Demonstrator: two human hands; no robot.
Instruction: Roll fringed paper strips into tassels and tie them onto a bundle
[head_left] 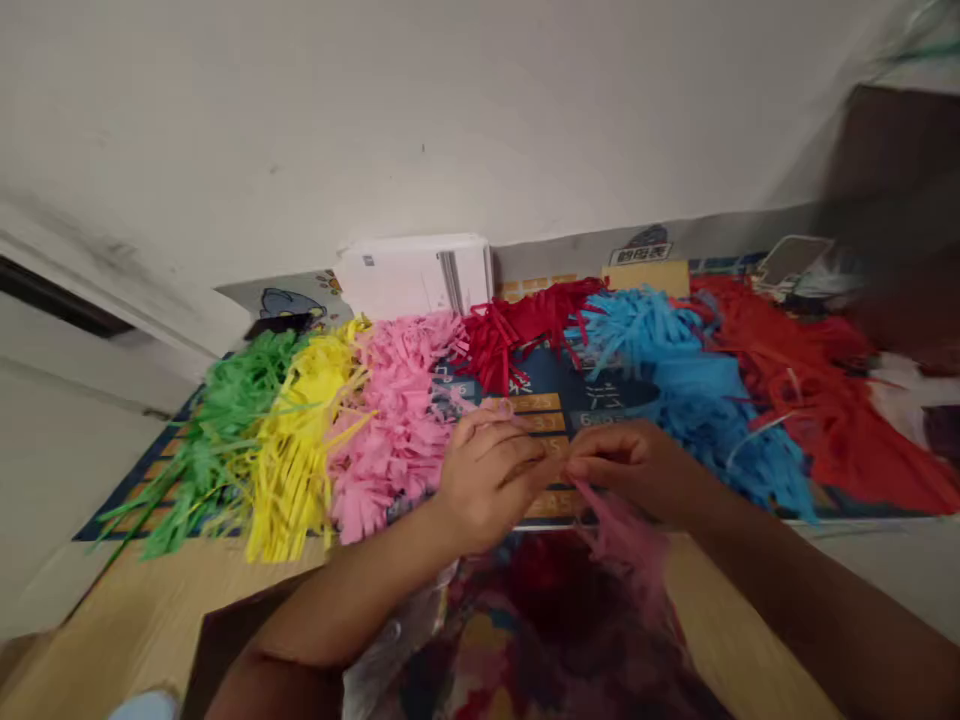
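Note:
My left hand (491, 470) and my right hand (634, 465) meet over the middle of the table, fingers pinched together on pink paper strips (619, 535) that hang down from between them. The pink shredded-paper pile (397, 420) lies just left of my left hand. Beyond my hands a blue printed mat (551, 385) shows between the piles.
Piles of shredded paper lie in a row: green (217, 440), yellow (296, 440), dark red (517, 330), blue (675, 380) and red (817, 400). A white box (412, 275) stands against the wall. A blurred plastic bag of mixed coloured paper (540, 640) sits near me.

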